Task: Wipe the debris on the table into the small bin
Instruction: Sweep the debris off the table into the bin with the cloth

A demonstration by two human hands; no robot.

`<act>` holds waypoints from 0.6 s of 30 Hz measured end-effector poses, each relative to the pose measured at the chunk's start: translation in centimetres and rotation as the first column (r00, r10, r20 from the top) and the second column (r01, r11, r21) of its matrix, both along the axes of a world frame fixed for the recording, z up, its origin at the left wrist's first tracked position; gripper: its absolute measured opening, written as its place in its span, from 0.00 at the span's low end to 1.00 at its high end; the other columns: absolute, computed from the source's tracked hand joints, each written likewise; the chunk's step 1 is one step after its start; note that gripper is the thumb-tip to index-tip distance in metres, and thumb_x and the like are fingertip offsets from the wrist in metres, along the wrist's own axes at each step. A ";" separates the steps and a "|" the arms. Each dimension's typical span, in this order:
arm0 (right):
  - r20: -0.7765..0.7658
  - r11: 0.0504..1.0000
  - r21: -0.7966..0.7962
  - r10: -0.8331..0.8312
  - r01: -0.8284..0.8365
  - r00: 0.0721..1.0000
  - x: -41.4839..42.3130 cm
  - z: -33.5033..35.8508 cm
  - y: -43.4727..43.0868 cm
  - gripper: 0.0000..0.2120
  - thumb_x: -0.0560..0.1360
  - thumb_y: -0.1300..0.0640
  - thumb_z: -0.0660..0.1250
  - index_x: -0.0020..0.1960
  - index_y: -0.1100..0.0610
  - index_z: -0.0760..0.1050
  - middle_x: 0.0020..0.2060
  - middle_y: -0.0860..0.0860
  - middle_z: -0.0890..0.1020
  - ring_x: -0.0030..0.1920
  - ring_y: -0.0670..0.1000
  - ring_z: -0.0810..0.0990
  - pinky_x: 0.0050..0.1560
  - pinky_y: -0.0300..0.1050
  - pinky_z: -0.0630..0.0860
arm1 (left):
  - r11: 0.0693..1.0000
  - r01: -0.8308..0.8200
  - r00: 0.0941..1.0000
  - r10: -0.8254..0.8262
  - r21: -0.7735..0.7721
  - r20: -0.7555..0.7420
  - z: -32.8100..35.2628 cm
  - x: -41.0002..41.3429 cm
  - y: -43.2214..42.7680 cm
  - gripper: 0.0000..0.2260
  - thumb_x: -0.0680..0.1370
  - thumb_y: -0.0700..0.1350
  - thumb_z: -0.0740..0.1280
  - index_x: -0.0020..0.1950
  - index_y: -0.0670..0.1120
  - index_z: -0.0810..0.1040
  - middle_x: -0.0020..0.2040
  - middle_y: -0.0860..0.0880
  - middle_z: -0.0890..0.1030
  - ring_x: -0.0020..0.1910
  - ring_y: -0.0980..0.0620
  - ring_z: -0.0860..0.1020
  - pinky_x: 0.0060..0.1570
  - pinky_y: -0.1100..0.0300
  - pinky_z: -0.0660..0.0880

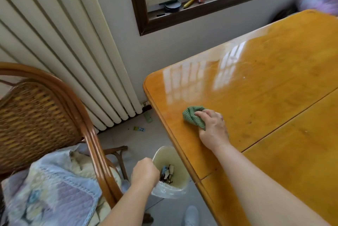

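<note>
My right hand (213, 128) presses a bunched green striped cloth (192, 116) onto the glossy orange wooden table (265, 83), near its left edge. Below that edge, my left hand (145, 172) grips the rim of a small pale bin (180, 169) lined with a clear bag and holds it beside the table. Scraps of debris (167, 171) lie inside the bin. The tabletop near the cloth shows only faint specks.
A rattan chair (45, 116) with a pale cushion (54, 185) stands at the left, close to the bin. A cream radiator (64, 42) covers the wall behind it. Small litter (139, 129) lies on the tiled floor. The windowsill (201, 4) holds a bottle and small items.
</note>
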State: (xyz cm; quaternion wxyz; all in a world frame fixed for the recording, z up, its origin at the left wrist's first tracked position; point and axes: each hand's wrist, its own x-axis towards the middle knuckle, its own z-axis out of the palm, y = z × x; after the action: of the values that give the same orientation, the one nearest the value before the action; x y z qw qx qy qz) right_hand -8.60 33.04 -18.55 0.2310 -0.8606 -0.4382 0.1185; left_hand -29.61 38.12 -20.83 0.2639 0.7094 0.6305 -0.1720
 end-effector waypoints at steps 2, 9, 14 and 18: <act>-0.044 0.994 0.092 0.066 -0.061 0.997 -4.4 -0.4 -2.8 0.21 0.67 0.62 0.63 0.59 0.50 0.75 0.59 0.50 0.77 0.60 0.55 0.69 0.59 0.50 0.70 | 1.000 0.019 1.000 -0.019 -0.009 0.015 -0.2 -0.8 -1.6 0.12 0.73 0.35 0.60 0.50 0.45 0.79 0.44 0.47 0.80 0.41 0.48 0.77 0.38 0.58 0.72; -0.162 0.950 0.312 0.058 -0.005 0.985 -12.0 -0.3 -14.8 0.24 0.65 0.68 0.64 0.56 0.47 0.77 0.53 0.47 0.80 0.53 0.49 0.74 0.54 0.41 0.72 | 0.996 0.080 0.994 -0.076 -0.047 0.074 -0.6 -5.4 -9.0 0.10 0.72 0.35 0.61 0.48 0.43 0.80 0.46 0.45 0.81 0.46 0.44 0.80 0.43 0.56 0.75; -0.092 0.958 0.068 -0.271 0.278 0.958 -10.8 -0.3 -19.2 0.25 0.69 0.68 0.61 0.63 0.51 0.73 0.62 0.52 0.74 0.60 0.55 0.67 0.61 0.46 0.68 | 0.989 0.123 0.988 -0.115 -0.077 0.104 0.4 -6.6 -14.3 0.11 0.72 0.35 0.59 0.47 0.42 0.80 0.46 0.44 0.82 0.41 0.45 0.77 0.39 0.56 0.72; -0.248 0.991 0.125 -0.021 0.054 0.968 -15.2 -0.6 -22.8 0.28 0.64 0.71 0.60 0.57 0.48 0.77 0.55 0.45 0.77 0.56 0.50 0.71 0.58 0.34 0.68 | 0.985 0.153 0.980 -0.141 -0.082 0.140 1.0 -6.2 -17.7 0.07 0.72 0.35 0.59 0.41 0.42 0.76 0.46 0.42 0.82 0.39 0.44 0.76 0.38 0.56 0.71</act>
State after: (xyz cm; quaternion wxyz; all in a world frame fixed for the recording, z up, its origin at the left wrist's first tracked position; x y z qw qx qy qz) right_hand -23.76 10.27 -19.14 0.3417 -0.8304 -0.3965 0.1910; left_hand -35.79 20.44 -19.79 0.3245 0.7510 0.5486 -0.1723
